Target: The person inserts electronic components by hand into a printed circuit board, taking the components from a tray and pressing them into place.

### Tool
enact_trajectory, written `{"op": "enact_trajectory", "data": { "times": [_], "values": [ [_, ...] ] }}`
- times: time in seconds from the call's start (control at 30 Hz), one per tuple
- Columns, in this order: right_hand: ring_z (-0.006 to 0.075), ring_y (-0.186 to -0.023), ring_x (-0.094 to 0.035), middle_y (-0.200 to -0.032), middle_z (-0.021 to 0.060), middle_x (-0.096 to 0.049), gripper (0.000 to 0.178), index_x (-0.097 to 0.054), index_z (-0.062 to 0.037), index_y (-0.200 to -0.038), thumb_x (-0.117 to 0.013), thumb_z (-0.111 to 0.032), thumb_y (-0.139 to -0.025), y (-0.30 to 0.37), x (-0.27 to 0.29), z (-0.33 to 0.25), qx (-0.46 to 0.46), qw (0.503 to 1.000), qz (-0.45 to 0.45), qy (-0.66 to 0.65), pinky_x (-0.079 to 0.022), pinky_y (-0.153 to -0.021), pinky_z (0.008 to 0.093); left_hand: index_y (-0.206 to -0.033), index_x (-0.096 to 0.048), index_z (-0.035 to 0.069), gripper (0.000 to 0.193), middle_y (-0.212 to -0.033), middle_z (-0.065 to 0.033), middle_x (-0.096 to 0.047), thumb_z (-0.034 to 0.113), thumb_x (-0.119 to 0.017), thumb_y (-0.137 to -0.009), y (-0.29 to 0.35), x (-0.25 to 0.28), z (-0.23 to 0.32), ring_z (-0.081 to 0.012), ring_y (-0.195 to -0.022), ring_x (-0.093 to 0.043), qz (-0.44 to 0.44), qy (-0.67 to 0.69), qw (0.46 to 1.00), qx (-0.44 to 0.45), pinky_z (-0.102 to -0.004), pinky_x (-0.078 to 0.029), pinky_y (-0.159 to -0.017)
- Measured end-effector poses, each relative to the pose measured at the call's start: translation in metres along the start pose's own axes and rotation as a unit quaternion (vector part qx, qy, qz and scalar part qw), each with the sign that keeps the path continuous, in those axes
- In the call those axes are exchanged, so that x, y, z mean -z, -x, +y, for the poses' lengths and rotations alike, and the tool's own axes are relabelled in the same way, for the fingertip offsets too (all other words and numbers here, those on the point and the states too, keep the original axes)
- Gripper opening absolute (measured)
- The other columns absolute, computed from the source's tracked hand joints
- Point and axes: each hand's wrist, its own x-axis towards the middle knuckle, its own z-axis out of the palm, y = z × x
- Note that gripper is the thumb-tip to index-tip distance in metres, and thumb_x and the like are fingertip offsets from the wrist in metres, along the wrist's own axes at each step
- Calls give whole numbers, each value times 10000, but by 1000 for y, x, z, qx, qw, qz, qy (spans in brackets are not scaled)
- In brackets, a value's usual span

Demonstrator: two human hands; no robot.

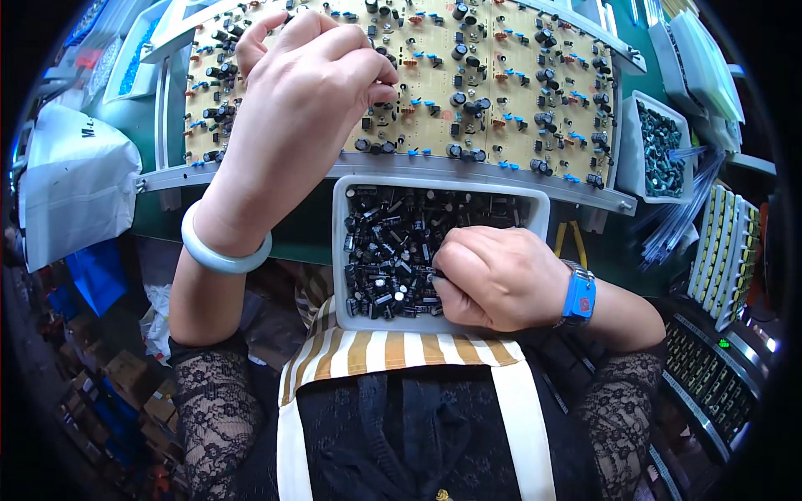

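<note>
My left hand [305, 92], with a pale bangle at its wrist, is over the left part of a tan circuit board panel [434, 75]. Its fingers are curled and pinched, and what they may hold is hidden. Rows of black capacitors and small blue and orange components stand on the panel. In front of the panel, a white bin [341, 250] holds many loose black capacitors [388, 246]. Over the bin's right side, my right hand [505, 280], wearing a blue wrist strap [579, 296], pinches a capacitor whose dark end barely shows at the fingertips.
A metal frame rail [493, 177] borders the panel's near edge. To the right are a tray of dark green components [660, 150], clear plastic tubes [685, 204] and yellow plier handles [571, 240]. A white bag [79, 184] is at left, with a tray of blue parts [134, 63] behind it.
</note>
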Motion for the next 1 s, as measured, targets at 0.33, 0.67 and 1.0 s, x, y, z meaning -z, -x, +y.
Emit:
{"op": "enact_trajectory", "data": {
  "times": [0.33, 0.67, 1.0],
  "values": [
    [154, -870, -715, -1014, 77, -744, 243, -748, -10, -1184, -773, -165, -999, -12, 58, -5, -64, 983, 171, -8, -578, -696, 282, -914, -793, 104, 90, -934, 10, -723, 119, -828, -832, 2, 0, 13, -198, -1042, -663, 16, 1, 999, 44, -449, -361, -1126],
    [90, -971, -716, -1127, 90, -780, 285, -726, -8, -1329, -701, -69, -1052, -18, 89, 38, -160, 959, 231, -26, -587, -813, 237, -981, -776, 122, 131, -976, 26, -710, 98, -771, -852, 5, -1, 16, -176, -1072, -651, 11, -70, 997, -8, -502, -318, -1184],
    [103, -964, -729, -1108, 81, -787, 253, -797, -19, -1222, -771, -17, -970, -38, 95, 54, -137, 957, 225, 121, -600, -825, 255, -886, -744, 55, 96, -841, -28, -606, 127, -686, -861, 59, -11, 95, -206, -946, -621, -174, 185, 953, -166, -521, -383, -1180]
  ]
}}
